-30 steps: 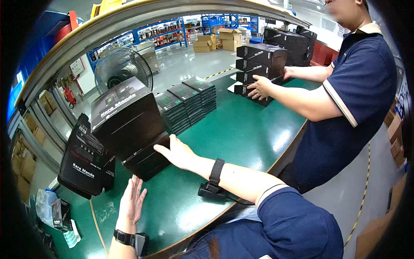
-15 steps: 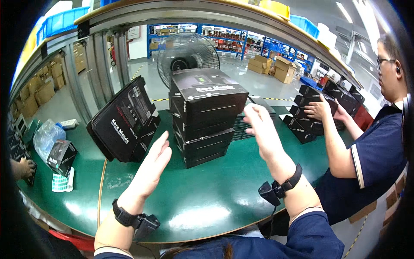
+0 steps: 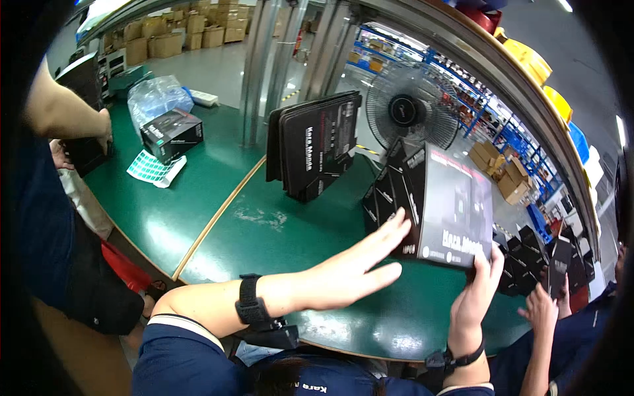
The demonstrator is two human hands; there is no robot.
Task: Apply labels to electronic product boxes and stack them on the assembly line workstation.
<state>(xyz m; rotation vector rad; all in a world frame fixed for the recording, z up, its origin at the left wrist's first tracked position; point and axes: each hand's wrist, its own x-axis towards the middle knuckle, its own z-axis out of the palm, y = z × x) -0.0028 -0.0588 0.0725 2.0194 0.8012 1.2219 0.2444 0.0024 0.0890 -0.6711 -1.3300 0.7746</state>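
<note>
Boxes (image 3: 429,198) are black with white print, tabletop (image 3: 231,257) green, label sheet (image 3: 153,167) white with teal grid, sleeves (image 3: 181,360) navy, cream-trimmed.

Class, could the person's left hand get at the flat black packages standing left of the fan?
Probably yes: only green tabletop shows between the left hand and the flat black packages, so the way looks free.

My left forearm (image 3: 214,303) comes across from the left, bent at the elbow (image 3: 168,307); my left hand (image 3: 347,274) is spread, pointing far and right, thumb apart. My right forearm (image 3: 466,377) rises from near, right hand (image 3: 475,296) pointing far, slightly bent.
</note>
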